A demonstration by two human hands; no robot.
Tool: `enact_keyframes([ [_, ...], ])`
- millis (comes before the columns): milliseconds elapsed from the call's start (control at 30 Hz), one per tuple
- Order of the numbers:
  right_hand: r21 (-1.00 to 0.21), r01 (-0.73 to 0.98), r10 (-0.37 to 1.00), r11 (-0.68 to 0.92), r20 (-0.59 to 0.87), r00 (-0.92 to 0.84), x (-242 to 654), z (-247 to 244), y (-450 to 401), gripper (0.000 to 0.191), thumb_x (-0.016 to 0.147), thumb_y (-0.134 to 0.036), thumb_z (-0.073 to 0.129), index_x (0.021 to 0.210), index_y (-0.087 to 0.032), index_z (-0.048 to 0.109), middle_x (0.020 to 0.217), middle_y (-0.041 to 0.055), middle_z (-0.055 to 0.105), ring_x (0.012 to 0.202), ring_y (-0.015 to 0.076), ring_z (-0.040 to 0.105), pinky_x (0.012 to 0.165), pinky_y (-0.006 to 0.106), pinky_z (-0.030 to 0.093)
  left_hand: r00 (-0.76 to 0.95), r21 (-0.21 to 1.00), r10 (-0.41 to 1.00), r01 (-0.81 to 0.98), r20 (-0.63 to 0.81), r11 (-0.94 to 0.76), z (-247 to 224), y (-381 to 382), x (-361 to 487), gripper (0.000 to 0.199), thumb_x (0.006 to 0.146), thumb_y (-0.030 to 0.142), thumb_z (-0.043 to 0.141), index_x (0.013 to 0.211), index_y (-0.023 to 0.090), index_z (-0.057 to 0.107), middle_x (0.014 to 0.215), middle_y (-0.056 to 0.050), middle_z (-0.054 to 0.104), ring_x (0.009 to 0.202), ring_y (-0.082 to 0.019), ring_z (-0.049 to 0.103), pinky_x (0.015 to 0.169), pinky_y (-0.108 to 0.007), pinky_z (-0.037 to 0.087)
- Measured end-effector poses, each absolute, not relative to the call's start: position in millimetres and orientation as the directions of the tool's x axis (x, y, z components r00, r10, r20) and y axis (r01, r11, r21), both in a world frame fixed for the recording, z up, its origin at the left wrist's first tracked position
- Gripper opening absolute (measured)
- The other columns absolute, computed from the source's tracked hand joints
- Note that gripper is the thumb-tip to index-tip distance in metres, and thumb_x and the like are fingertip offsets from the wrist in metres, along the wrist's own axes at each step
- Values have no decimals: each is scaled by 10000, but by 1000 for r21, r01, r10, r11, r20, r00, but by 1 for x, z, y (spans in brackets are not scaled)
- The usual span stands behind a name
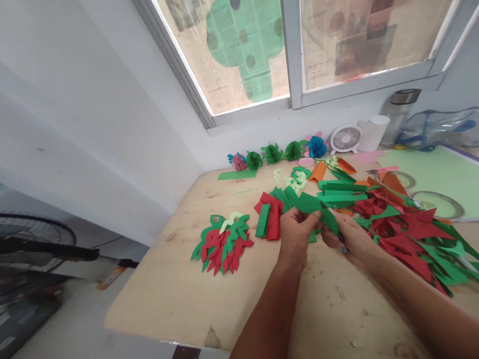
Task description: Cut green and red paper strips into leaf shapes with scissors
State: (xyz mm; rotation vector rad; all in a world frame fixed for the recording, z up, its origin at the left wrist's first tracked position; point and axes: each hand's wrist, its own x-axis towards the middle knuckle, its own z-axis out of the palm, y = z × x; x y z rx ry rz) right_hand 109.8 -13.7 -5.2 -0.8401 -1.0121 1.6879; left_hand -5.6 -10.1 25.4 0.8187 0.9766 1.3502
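A folded piece of green paper (309,203) is pinched between the fingers of my left hand (297,232). My right hand (346,237) is closed on the right part of the same green paper, with something small and dark at its fingers. Left of my hands, stacked red paper (275,219) lies under a folded green strip (263,220). Farther left is a pile of red and green leaf-shaped cutouts (224,244). A heap of red and green scraps (407,224) lies to the right of my right hand.
Paper figures (273,153) stand along the wall. At the back right are a small white fan (346,138), a glass bottle (400,117) and tape rolls (439,204) on a pale green sheet (419,172). The wooden table's (168,299) left edge borders the floor.
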Motion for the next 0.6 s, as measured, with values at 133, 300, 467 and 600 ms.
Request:
enact_keyframes([
  [133,-895,-391,938,-213,-76,-338,111,-7,-14,421,857,-511,518,652,-151,592,416,-66,338,384,57,186,410,242,94,-6,912,996,-403,-84,74,26,-10,-8,143,562,235,716,604,139,620,505,17,548,465,-81,464,517,-226,379],
  [300,-883,-411,934,-227,-78,-350,111,-7,-14,403,875,-473,512,660,-145,602,433,-64,354,379,46,199,408,237,105,28,914,997,-398,-66,72,27,-9,-9,129,570,216,696,587,145,590,496,21,532,458,-73,442,499,-218,354],
  [467,-877,-415,930,-244,-91,-356,110,-5,-15,410,885,-462,500,637,-147,583,440,-63,354,374,42,207,402,230,115,43,923,998,-380,-52,65,29,-9,-9,147,578,228,689,578,147,566,482,27,513,463,-74,431,489,-215,336],
  [600,-879,-414,931,-236,-81,-356,111,-6,-15,398,880,-464,511,651,-149,591,433,-65,348,374,44,200,402,231,110,48,924,998,-377,-43,58,31,-11,-10,149,588,229,690,586,141,570,494,24,521,469,-76,437,501,-221,343],
])
